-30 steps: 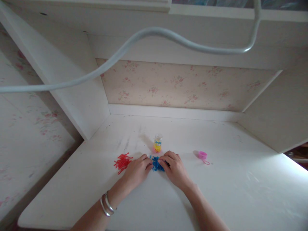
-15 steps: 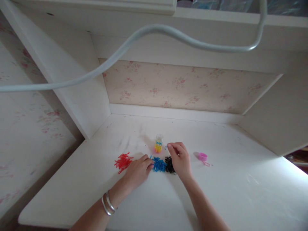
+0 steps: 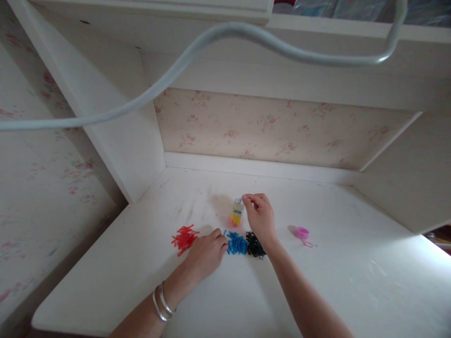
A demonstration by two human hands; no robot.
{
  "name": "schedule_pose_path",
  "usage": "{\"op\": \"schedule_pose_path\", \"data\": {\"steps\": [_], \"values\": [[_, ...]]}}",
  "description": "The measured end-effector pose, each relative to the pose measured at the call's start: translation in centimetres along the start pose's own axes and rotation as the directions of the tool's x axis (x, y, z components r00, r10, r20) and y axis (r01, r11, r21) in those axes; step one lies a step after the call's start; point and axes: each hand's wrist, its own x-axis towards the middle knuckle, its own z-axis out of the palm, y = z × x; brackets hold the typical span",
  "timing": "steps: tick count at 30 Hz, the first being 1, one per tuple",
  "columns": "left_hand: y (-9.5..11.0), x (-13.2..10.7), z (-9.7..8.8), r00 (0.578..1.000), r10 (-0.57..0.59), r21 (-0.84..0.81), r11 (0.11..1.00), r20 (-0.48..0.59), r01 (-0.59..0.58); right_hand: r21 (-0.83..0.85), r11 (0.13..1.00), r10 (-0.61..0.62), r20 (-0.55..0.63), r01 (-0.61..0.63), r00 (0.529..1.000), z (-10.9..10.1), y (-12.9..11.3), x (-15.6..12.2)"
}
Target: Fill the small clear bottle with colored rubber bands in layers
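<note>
A small clear jar (image 3: 237, 212) with yellow and blue bands inside stands on the white desk (image 3: 317, 281). My right hand (image 3: 260, 217) is pinched on a small blue rubber band (image 3: 240, 200) right at the jar's mouth. My left hand (image 3: 207, 252) rests curled on the desk, its fingertips touching a pile of blue bands (image 3: 236, 243). A pile of black bands (image 3: 255, 245) lies just right of the blue one, under my right wrist. A pile of red bands (image 3: 184, 237) lies left of my left hand.
A pink lid (image 3: 302, 233) lies on the desk to the right. A grey cable (image 3: 211, 44) hangs across the upper view. White shelf walls (image 3: 116, 131) close in the desk on the left, back and right.
My right hand has lifted from the blue pile with one blue band and moved up to the jar's mouth, uncovering the black pile. My left hand stayed put.
</note>
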Motion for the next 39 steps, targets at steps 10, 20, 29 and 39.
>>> {"op": "schedule_pose_path", "data": {"steps": [10, 20, 29, 39], "values": [[-0.3, -0.2, -0.3, 1.000, 0.021, 0.025, 0.999, 0.021, -0.022, 0.046, 0.998, 0.050, -0.031, -0.048, 0.998, -1.9, 0.7, -1.0], [-0.7, -0.1, -0.2, 0.998, 0.026, -0.068, 0.997, -0.050, -0.029, 0.098, 0.987, 0.121, 0.086, -0.130, 0.989, -4.0, 4.3, -5.0], [-0.4, 0.8, -1.9, 0.971, -0.025, -0.326, 0.944, -0.236, -0.055, 0.105, 0.987, 0.113, 0.119, -0.125, 0.986, -4.5, 3.6, -5.2], [1.8, 4.8, -7.3, 0.858, -0.019, -0.242, 0.963, -0.513, -0.123, -0.146, 0.945, -0.186, 0.497, 0.293, 0.848, -4.7, 2.6, -6.8]]}}
